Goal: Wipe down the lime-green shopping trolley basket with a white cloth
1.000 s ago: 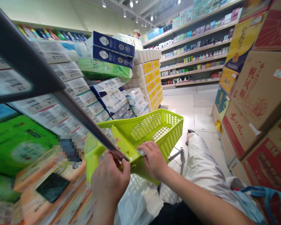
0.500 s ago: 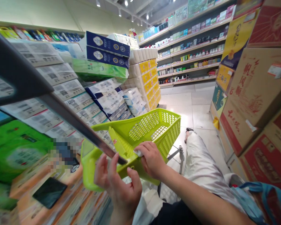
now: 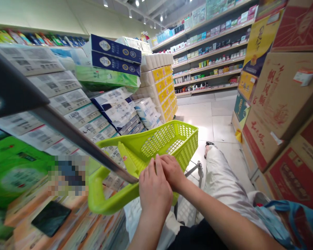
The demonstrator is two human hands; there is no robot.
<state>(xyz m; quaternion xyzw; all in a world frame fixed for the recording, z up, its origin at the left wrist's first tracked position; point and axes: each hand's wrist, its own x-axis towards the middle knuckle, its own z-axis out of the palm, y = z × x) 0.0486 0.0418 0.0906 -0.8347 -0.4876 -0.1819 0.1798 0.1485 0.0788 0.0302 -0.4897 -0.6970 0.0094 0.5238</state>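
Observation:
A lime-green shopping cart [image 3: 189, 147] with a lattice basket stands in front of me. My left hand [image 3: 155, 191] lies over the cart's near edge, its fingers together and pressed against the fingers of my right hand [image 3: 173, 172]. The right hand is closed, its fingertips covered by the left. Half a second ago a small crumpled white wipe showed in it; now that is hidden. Just left of my hands, a grey metal bar [image 3: 86, 144] meets the cart's green frame. What the left fingers pinch, if anything, cannot be seen.
Packs of tissue [image 3: 116, 55] are stacked at the left. A dark flat phone-like object [image 3: 51, 218] lies on orange packs. Cartons [image 3: 284, 93] rise on the right, beside a leg in pale trousers [image 3: 221, 173]. Shelves of small goods [image 3: 211, 52] line the back.
My left hand has moved right, from open fingers beside the metal bar onto my right hand's fingers. The white wipe is now covered. The view has shifted slightly.

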